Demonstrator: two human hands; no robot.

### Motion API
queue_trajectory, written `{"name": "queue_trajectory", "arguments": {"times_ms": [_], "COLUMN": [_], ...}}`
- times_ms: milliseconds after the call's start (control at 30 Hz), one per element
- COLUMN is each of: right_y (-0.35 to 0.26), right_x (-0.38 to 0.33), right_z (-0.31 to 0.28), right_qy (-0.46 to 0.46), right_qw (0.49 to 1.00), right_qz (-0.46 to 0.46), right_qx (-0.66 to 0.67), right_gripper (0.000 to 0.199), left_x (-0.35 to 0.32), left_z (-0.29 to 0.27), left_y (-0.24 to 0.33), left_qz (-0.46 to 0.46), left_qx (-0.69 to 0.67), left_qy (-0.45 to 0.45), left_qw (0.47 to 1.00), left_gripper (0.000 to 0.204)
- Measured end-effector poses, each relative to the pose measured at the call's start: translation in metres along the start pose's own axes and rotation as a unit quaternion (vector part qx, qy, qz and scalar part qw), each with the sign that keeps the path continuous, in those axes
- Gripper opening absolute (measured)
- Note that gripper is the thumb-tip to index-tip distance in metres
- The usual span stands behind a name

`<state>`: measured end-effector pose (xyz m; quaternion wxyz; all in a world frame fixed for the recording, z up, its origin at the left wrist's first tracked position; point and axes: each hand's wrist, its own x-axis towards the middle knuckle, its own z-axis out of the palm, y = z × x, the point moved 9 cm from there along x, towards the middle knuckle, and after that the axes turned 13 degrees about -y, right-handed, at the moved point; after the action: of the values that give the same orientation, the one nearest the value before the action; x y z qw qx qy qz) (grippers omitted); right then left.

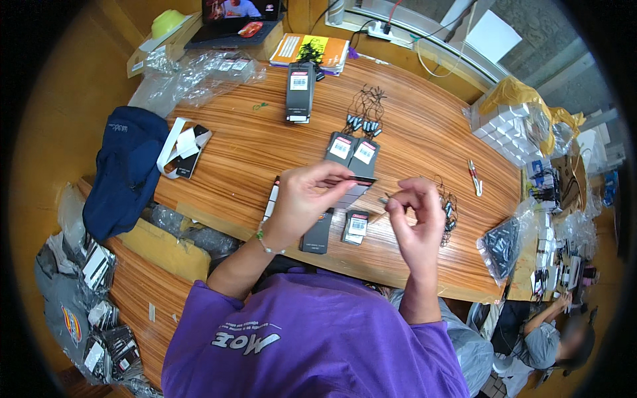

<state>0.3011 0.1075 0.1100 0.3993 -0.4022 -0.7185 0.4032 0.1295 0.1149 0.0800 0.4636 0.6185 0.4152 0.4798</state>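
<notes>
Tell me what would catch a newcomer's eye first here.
At centre, the left hand pinches a flat dark card while the right hand fingers a thin black cord above the striped wooden table. A navy cap lies at the table's left edge.

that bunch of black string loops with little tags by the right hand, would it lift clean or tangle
The bunch of black loops looks thin and limp, so it would likely droop and snag. It probably weighs very little. The right hand pinches one piece, so singles seem separable.
</notes>
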Motion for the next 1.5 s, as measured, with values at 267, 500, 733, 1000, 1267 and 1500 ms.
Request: {"name": "queue_trajectory", "arguments": {"times_ms": [267, 500, 733, 1000, 1267, 1500], "right_y": [-0.006, 0.008, 0.031, 0.013, 0.018, 0.027], "right_x": [0.001, 0.001, 0.003, 0.004, 0.013, 0.011], "right_z": [-0.002, 0.006, 0.021, 0.011, 0.007, -0.004], "right_qy": [0.043, 0.047, 0.049, 0.059, -0.048, 0.034], "right_qw": [0.999, 0.987, 0.903, 0.953, 0.949, 0.937], "right_qz": [-0.023, -0.007, 0.003, -0.016, 0.071, -0.011], "right_qx": [-0.016, 0.156, 0.427, 0.296, 0.303, 0.348], "right_gripper": [0.024, 0.024, 0.027, 0.037, 0.021, 0.004], "left_x": [0.006, 0.003, -0.002, -0.003, 0.001, -0.002], "left_z": [0.029, 0.029, 0.032, 0.034, 0.04, 0.051], "left_y": [0.032, 0.036, 0.056, 0.062, 0.074, 0.081], "left_qz": [0.095, 0.137, 0.227, 0.257, 0.309, 0.361], "left_qx": [0.047, 0.114, 0.205, 0.241, 0.372, 0.399], "left_qy": [-0.026, -0.03, -0.02, -0.04, -0.035, -0.016], "left_qw": [0.994, 0.984, 0.952, 0.935, 0.875, 0.843], "left_gripper": [0.013, 0.016, 0.014, 0.015, 0.017, 0.015]}}
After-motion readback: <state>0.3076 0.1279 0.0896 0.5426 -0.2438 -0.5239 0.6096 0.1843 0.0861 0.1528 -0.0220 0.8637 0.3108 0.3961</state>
